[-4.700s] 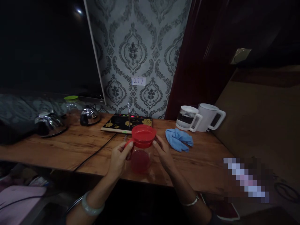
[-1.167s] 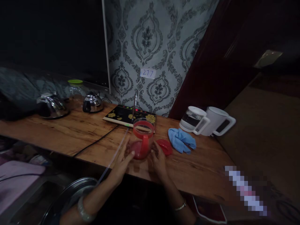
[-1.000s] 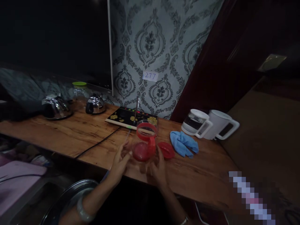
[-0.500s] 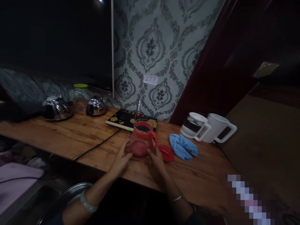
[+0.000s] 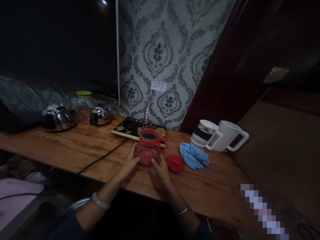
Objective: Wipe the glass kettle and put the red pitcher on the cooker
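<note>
A clear glass teapot (image 5: 146, 156) with a red collar and red handle sits between my hands, its top uncovered. My left hand (image 5: 130, 165) wraps the left side of its lower body, while my right hand (image 5: 161, 169) grips the right side below the handle. Both thumbs lie along the near side of the glass; the other fingers are partly hidden. Whether its base touches the table I cannot tell. The red lid (image 5: 175, 163) lies on the wood just right of my right hand, near a crumpled blue cloth (image 5: 193, 156).
Behind the teapot lies a black induction cooker (image 5: 127, 127) with gold flowers, its cord (image 5: 103, 155) running left. A white-handled glass jug (image 5: 203, 135) and a white kettle (image 5: 226, 135) stand right. Metal kettles (image 5: 100, 115) and a green-lidded jar (image 5: 83, 103) stand left on the wooden table (image 5: 205, 190).
The teapot has shifted slightly relative to the lid and looks more upright, with both hands still on it. The whole view has moved a little.
</note>
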{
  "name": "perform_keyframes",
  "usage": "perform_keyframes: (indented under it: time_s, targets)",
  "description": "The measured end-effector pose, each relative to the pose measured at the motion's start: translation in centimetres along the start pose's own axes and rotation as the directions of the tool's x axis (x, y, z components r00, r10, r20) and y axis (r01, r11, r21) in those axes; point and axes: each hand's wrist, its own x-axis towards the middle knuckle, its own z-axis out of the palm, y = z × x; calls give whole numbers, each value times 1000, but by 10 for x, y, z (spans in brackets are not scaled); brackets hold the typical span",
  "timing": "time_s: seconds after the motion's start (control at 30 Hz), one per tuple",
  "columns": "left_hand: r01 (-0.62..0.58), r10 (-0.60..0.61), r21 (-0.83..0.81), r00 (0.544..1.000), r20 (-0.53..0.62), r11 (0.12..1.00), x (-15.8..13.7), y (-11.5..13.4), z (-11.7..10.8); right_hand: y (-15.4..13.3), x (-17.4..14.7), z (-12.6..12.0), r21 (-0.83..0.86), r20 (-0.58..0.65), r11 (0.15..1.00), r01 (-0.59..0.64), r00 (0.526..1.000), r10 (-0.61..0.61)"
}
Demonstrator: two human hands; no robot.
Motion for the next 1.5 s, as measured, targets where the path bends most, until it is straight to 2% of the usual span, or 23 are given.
perform_keyframes:
  time_s: [0.13, 0.23, 0.33, 0.43, 0.63, 0.8, 0.97, 1.1, 1.2, 1.33, 1.5]
  targets:
    - [40, -40, -4, 998, -53, 999, -8, 8, -5, -3, 5, 1, 59, 38, 998, -5, 999, 3]
    - [33, -33, 4, 997, -72, 999, -8, 20, -5, 2, 0, 7, 57, -36, 998, 33, 999, -30]
    - [30, -30, 8, 999, -35, 1000, -8, 28, 0, 5, -2, 13, 43, -62, 996, 74, 996, -71]
    - [21, -21, 30, 1000, -10, 999, -8, 27, 3, 2, 2, 15, 49, -22, 995, 85, 996, -84]
    - [29, -20, 78, 994, -105, 997, -3, 14, -4, -3, 11, 13, 93, 12, 994, 61, 998, -62]
    - [41, -34, 88, 996, -77, 995, -10, 20, -4, 5, 6, 14, 124, 3, 989, 78, 997, -79]
    - [46, -34, 97, 992, -123, 994, -9, 30, -11, 10, 4, 11, 128, 34, 990, 63, 997, -68]
    - [-35, 70, 185, 980, -186, 982, 18, 48, -29, 17, -3, 11, 104, -30, 993, 63, 998, -60]
    - [-116, 176, 319, 970, -169, 941, 52, 63, -41, 20, -11, 12, 17, -77, 1000, 11, 997, -10]
    - [-143, 230, 647, 972, -52, 749, 101, 71, -48, 19, -18, 14, -43, -58, 999, -10, 998, 8]
    - [-140, 228, 767, 974, -8, 627, 153, 67, -53, 13, -20, 15, -96, -72, 994, -56, 996, 49]
